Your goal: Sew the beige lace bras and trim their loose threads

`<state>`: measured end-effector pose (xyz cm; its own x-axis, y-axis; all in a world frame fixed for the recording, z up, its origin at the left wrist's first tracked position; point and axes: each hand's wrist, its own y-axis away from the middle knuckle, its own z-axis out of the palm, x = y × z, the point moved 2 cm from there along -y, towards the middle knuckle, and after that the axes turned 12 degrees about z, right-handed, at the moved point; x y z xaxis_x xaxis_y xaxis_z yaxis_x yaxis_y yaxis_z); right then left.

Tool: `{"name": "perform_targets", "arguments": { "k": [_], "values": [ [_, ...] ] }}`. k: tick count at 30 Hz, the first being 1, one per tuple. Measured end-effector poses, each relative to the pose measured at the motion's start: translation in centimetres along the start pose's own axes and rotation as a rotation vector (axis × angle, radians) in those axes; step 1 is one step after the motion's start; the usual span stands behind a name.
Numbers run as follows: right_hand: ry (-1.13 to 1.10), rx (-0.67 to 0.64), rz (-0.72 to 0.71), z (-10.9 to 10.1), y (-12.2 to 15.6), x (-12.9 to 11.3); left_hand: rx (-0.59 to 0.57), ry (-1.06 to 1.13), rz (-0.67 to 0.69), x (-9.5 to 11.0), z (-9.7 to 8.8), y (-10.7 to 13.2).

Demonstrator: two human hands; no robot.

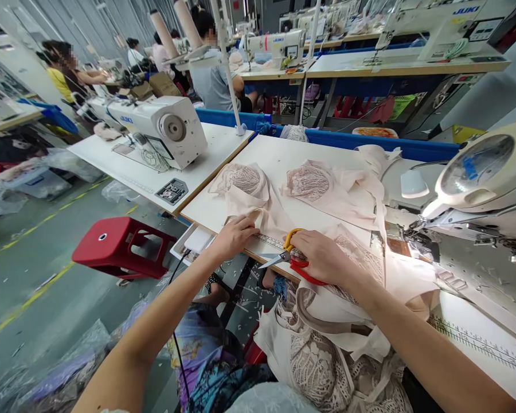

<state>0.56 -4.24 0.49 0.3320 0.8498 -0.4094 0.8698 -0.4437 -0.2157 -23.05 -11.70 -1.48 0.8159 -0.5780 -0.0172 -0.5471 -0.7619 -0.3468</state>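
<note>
My right hand [320,255] is closed around a pair of scissors [293,257] with one yellow and one red handle. Their blades are spread apart and point left, over the table's front edge. To the left, my left hand [239,232] pinches the lower edge of a pale pink lace bra piece [245,182] lying on the white table. A gap separates the blades from the fabric in my left hand. Another pale pink lace bra piece [312,183] lies farther right. Several more lace bras [322,358] are heaped on my lap, below my right forearm.
A sewing machine [163,129] stands on the adjoining table at the left. At the right is a lit magnifier lamp [477,166] above another machine. A red stool [120,246] stands on the floor. Co-workers [212,80] sit beyond the tables.
</note>
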Motion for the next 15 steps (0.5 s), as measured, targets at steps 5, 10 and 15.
{"name": "perform_targets", "arguments": {
  "k": [5, 10, 15],
  "values": [
    [0.000, 0.020, -0.003, 0.12, 0.24, 0.09, 0.023, 0.003, 0.015, 0.08, 0.01, -0.02],
    [0.005, 0.039, -0.011, 0.14, 0.29, 0.14, 0.021, -0.010, 0.032, 0.27, -0.20, 0.05],
    [-0.004, 0.047, -0.009, 0.04, 0.34, 0.12, 0.025, -0.031, 0.031, 0.40, -0.36, 0.30]
  ]
}}
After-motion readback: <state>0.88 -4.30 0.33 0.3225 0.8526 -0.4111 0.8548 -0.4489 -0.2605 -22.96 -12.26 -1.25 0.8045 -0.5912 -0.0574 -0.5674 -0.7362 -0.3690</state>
